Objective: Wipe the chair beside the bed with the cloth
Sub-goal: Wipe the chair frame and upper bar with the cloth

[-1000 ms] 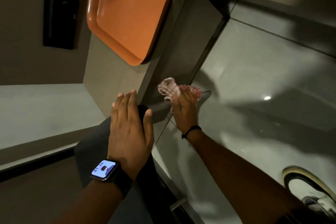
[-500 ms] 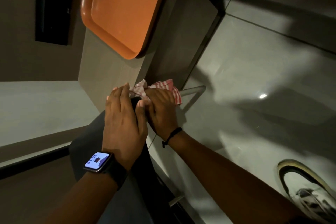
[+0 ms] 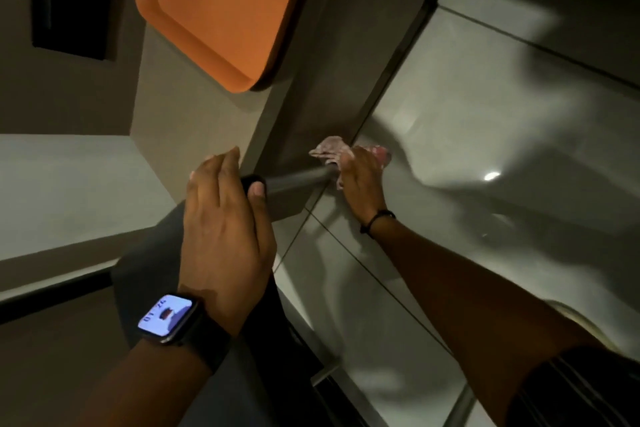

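Observation:
I look down at a dark chair whose grey metal leg runs out toward the right over the floor. My left hand, with a smartwatch on the wrist, grips the dark top edge of the chair where the leg starts. My right hand is closed around the far end of the leg with a pink and white cloth bunched under the fingers. Part of the cloth sticks out to the left and right of my hand.
An orange plastic tray lies on a grey cabinet just beyond the chair. Glossy pale floor tiles spread to the right. A dark panel hangs on the wall at the upper left.
My right hand has slid the cloth along the chair leg, away from my left hand and out to the far end. My left hand has kept its hold on the chair.

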`<state>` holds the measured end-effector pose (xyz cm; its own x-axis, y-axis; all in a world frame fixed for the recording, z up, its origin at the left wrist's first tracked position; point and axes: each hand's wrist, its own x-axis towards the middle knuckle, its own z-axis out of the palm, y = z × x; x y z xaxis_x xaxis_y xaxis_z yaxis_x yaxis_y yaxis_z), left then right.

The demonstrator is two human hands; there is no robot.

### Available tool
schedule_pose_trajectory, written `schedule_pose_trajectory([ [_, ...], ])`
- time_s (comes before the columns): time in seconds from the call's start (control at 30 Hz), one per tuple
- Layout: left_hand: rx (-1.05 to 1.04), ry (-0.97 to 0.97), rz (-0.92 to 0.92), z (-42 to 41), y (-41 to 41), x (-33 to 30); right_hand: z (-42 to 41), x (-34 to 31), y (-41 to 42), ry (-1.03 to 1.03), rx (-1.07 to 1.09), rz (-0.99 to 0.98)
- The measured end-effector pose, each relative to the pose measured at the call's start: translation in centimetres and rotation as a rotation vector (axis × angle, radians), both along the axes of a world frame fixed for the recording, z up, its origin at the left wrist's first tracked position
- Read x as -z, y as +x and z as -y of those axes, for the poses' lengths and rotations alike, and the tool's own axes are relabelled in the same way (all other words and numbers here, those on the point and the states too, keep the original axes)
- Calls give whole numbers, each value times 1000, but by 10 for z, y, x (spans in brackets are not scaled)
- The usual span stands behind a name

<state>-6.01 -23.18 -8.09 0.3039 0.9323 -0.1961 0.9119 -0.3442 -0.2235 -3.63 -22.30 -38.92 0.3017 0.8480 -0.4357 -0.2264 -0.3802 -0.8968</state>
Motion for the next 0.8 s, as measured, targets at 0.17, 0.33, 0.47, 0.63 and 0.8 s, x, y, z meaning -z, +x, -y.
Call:
schedule_pose_trajectory([
  [0.17,18,1,-33,-1,2,0,2,-105,-25,370,186,246],
  [0.33,0,-8,-33,-2,4,-2,-1,-129,-32,495,211,221],
  [0.47,-29,-16,-44,-4,0,-2,-4,-85,-27,393,209,289],
  [0.63,-44,-13,-31,-3,-1,-2,0,2,-9,93,6,236],
  [0.8,-25,-6,-11,0,0,0,-5,22,22,-58,-64,48],
])
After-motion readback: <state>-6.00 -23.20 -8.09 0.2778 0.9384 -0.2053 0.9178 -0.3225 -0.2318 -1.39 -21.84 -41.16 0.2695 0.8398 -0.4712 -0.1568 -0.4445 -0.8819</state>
